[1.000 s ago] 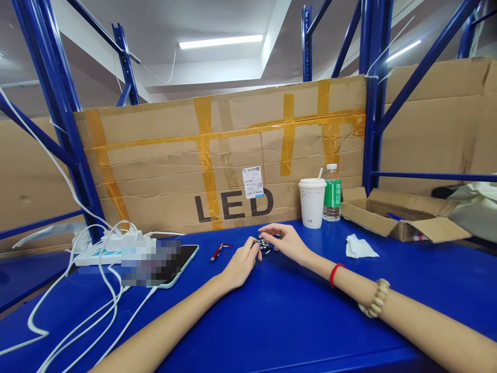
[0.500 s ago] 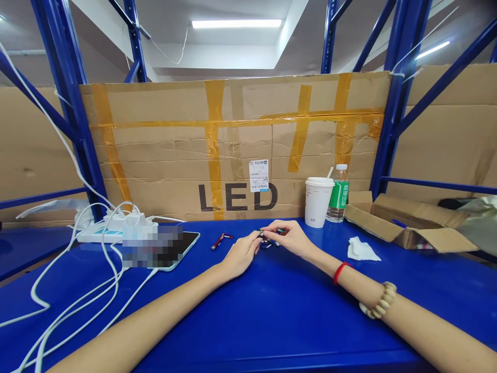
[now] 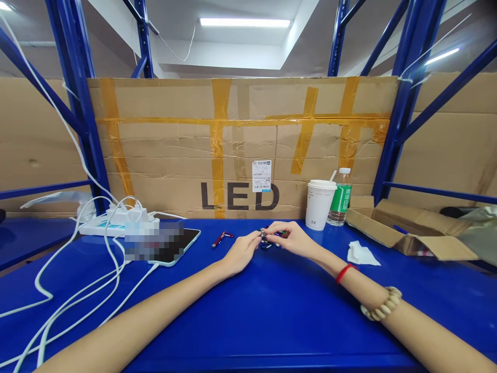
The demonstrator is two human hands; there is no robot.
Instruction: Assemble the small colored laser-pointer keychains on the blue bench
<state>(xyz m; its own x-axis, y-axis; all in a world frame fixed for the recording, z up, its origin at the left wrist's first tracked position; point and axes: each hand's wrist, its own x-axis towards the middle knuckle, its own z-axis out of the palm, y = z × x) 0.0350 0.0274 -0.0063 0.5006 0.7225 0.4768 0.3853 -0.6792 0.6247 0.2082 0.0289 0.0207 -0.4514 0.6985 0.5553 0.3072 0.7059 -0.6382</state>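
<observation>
My left hand (image 3: pixel 241 254) and my right hand (image 3: pixel 291 238) meet over the middle of the blue surface. The fingers of both hands pinch a small silvery metal piece (image 3: pixel 263 236); its exact kind is too small to make out. Just below the fingertips lies a small dark loop-shaped item (image 3: pixel 266 246). Bits of green and purple show around the right fingers, mostly hidden by that hand. To the left of my left hand rests a slim red metallic item (image 3: pixel 222 239), bent in an angle, touched by neither hand.
A phone (image 3: pixel 174 247) and a power strip (image 3: pixel 116 225) with tangled white cables (image 3: pixel 112 282) occupy the left. At the right stand a white paper cup (image 3: pixel 319 207), a water bottle (image 3: pixel 340 199), a crumpled tissue (image 3: pixel 362 254) and an open cardboard box (image 3: pixel 407 223). A cardboard panel (image 3: pixel 174 155) closes the back.
The view has shifted slightly. Both hands stay together, and the silvery piece between the fingertips shows a little more clearly. Objects on the surface lie as before.
</observation>
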